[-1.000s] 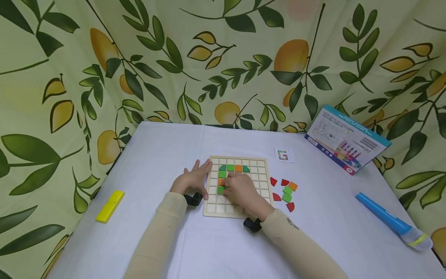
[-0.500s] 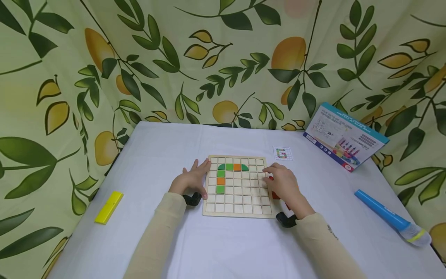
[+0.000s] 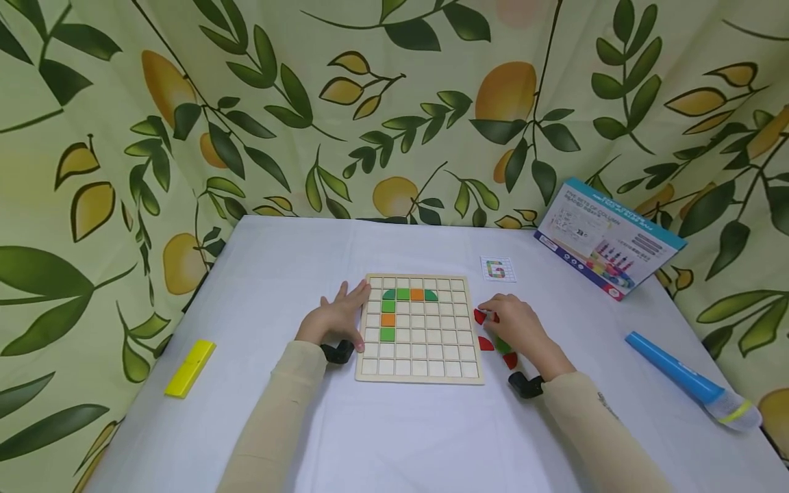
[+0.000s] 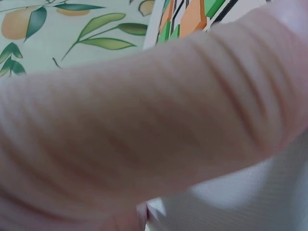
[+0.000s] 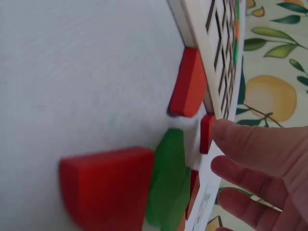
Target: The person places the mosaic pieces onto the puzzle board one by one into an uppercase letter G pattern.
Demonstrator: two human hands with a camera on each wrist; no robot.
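Note:
A wooden grid board (image 3: 433,351) lies flat on the table. Green square tiles (image 3: 387,334), orange ones (image 3: 387,320) and two dark green rounded pieces (image 3: 431,295) sit in its upper-left cells. My left hand (image 3: 329,320) rests at the board's left edge, fingers spread; in the left wrist view a blurred finger (image 4: 144,115) hides most of the scene. Off the board's right side, my right hand (image 3: 520,329) hovers over loose pieces. Its thumb is close to a small red piece (image 5: 207,134), and no piece shows between thumb and fingers. Other red pieces (image 3: 485,344) and green tiles (image 5: 166,187) lie below.
Behind the loose pieces is a small card (image 3: 498,269) with a coloured G on a grid. A printed box (image 3: 607,239) stands at the back right, a blue microphone (image 3: 678,370) lies at the right, and a yellow block (image 3: 190,370) at the far left.
My right hand has moved off the board to the loose pieces on the right, uncovering the column of tiles. The left hand has stayed at the board's left edge.

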